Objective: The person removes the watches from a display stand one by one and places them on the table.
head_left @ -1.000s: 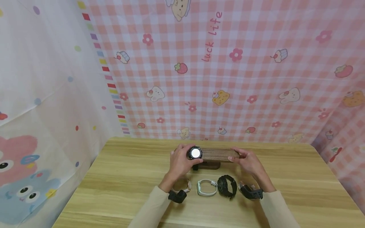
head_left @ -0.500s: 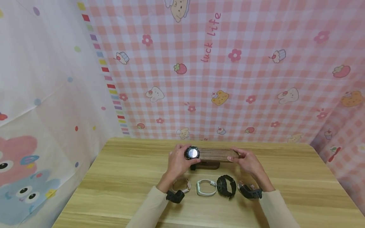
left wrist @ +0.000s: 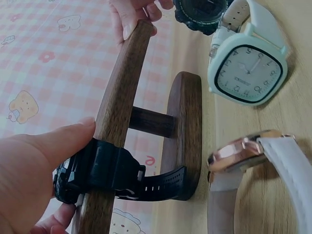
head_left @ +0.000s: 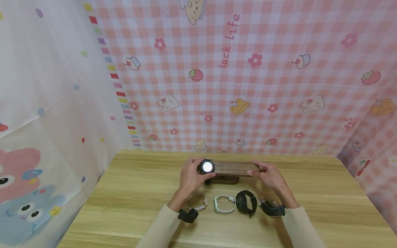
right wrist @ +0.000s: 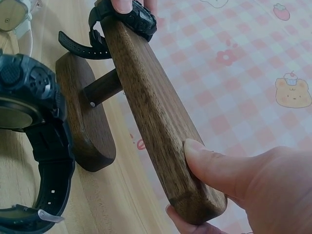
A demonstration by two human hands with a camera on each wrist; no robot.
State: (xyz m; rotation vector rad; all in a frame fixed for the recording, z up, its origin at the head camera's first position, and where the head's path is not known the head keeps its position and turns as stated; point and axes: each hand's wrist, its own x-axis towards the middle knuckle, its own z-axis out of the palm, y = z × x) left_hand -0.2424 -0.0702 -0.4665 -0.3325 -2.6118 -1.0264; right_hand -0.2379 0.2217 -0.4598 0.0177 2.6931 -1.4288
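Note:
A dark wooden watch stand (head_left: 232,168) stands near the table's back edge, its bar set on a short post above an oval base (left wrist: 187,131). Around the bar's left part hangs a black digital watch (head_left: 207,167), its strap end dangling in the left wrist view. My left hand (head_left: 191,175) grips this watch by its case, thumb on the near side. At the bar's right end my right hand (head_left: 270,175) holds the wood between thumb and fingers (right wrist: 187,226).
In front of the stand lie a white-strapped rose-gold watch (head_left: 203,203), a pale mint square watch (left wrist: 248,73), a bulky black watch (head_left: 246,202) and, partly hidden by the right wrist, another watch (head_left: 263,202). Checked cloth (head_left: 217,103) hangs behind the wooden table (head_left: 130,193).
My left hand has slid the black digital watch a little leftward along the bar. The right hand stays on the bar's right end.

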